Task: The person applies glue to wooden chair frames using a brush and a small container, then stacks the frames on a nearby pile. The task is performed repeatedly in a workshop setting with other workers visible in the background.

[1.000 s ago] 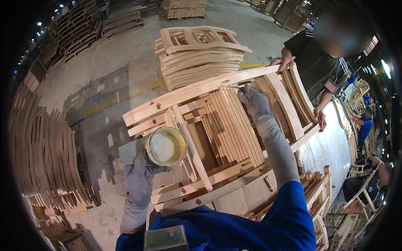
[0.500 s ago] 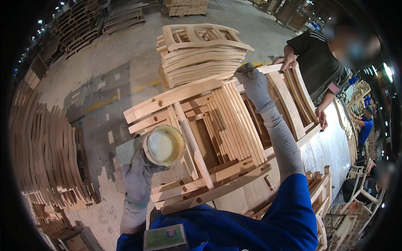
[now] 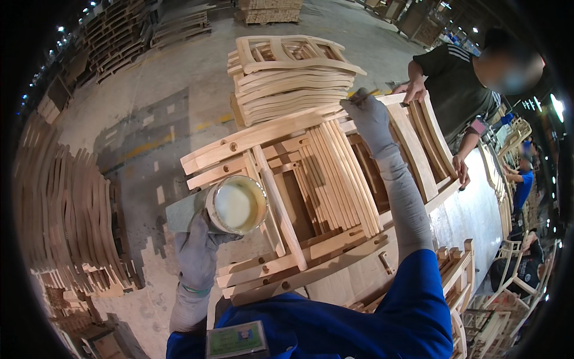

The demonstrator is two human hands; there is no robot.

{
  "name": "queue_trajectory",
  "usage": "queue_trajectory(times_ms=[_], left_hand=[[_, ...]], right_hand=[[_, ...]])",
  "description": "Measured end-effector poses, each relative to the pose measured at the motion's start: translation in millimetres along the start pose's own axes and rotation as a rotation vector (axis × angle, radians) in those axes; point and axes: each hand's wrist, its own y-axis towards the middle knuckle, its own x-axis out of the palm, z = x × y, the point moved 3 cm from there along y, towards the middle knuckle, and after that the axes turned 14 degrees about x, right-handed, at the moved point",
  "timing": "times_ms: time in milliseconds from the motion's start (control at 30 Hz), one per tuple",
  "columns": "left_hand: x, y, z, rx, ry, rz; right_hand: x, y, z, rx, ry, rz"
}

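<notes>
My left hand [image 3: 200, 251], in a grey glove, is closed around a round pot [image 3: 263, 206] of creamy white liquid, its mouth facing up. A pale grey flat-looking part [image 3: 186, 210] shows left of the pot; I cannot tell whether it is the pot's side. Below and beside them lie stacked wooden chair frames [image 3: 344, 179] with slats and holed rails. My gloved right hand [image 3: 369, 116] is over the far rail [image 3: 272, 127], fingers curled; what they hold, if anything, is hidden. A co-worker's bare hands [image 3: 412, 90] grip the frame's far right end.
Beyond the frames stands a pile of curved wooden frames [image 3: 293, 81]. Many curved wooden pieces [image 3: 78, 215] are stacked at the left. A shiny tabletop [image 3: 469, 209] lies to the right, with chair parts [image 3: 457, 275] at the near right. The co-worker [image 3: 457, 84] stands at the far right.
The whole view has shifted slightly. My right hand has moved a little to the right along the far rail. The pot stays in my left hand, and the co-worker's hands keep their grip.
</notes>
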Motion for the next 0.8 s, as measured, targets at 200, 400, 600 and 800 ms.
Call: queue_trajectory(times_ms=[200, 400, 600, 800], left_hand=[[21, 4, -8, -0.002, -0.029, -0.054], [52, 9, -19, -0.034, -0.035, -0.144], [82, -4, -20, -0.052, 0.037, -0.216], [115, -26, -30, -0.065, 0.111, -0.439]], right_hand=[[14, -1, -5, 0.001, 0.162, -0.078], [-39, -23, 36, 0.004, 0.640, -0.095], [-109, -168, -30, -0.114, 0.663, -0.377], [-119, -219, -16, -0.143, 0.503, -0.288]])
